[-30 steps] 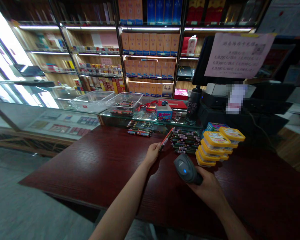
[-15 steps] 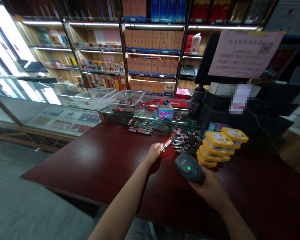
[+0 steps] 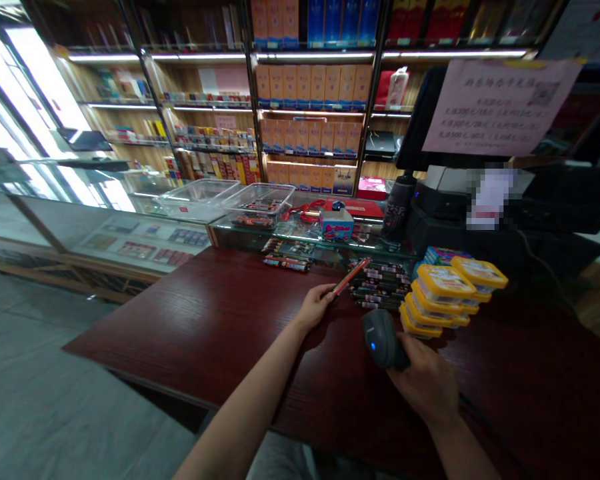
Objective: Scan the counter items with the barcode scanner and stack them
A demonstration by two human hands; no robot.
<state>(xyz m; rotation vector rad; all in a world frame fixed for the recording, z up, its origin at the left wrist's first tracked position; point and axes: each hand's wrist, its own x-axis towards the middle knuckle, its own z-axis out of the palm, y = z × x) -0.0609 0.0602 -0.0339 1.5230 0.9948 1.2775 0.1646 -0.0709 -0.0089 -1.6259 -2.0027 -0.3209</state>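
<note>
My left hand (image 3: 316,308) grips one end of a slim, stick-shaped packet (image 3: 350,277) with red and pale parts, its far end pointing up and right. What is inside the packet I cannot make out. Wrapped around the handle of a dark grey barcode scanner (image 3: 380,337) is my right hand (image 3: 427,377); a small blue light shows on the scanner's head. Beyond both hands lies a stack of similar dark slim packets (image 3: 383,283). A smaller pile of them (image 3: 287,260) rests farther left, by the glass ledge.
Yellow-lidded tubs (image 3: 443,283) stand stacked to the right of the packets. Clear plastic bins (image 3: 260,203) and a small pink-and-blue box (image 3: 337,225) sit on the glass counter behind. A monitor with a paper notice (image 3: 500,107) rises at the right. The dark red tabletop (image 3: 195,327) extends leftward.
The scanner has turned in my right hand, and its light has gone from green to blue. The packet in my left hand has rolled, showing less of its pale part. The view has shifted slightly.
</note>
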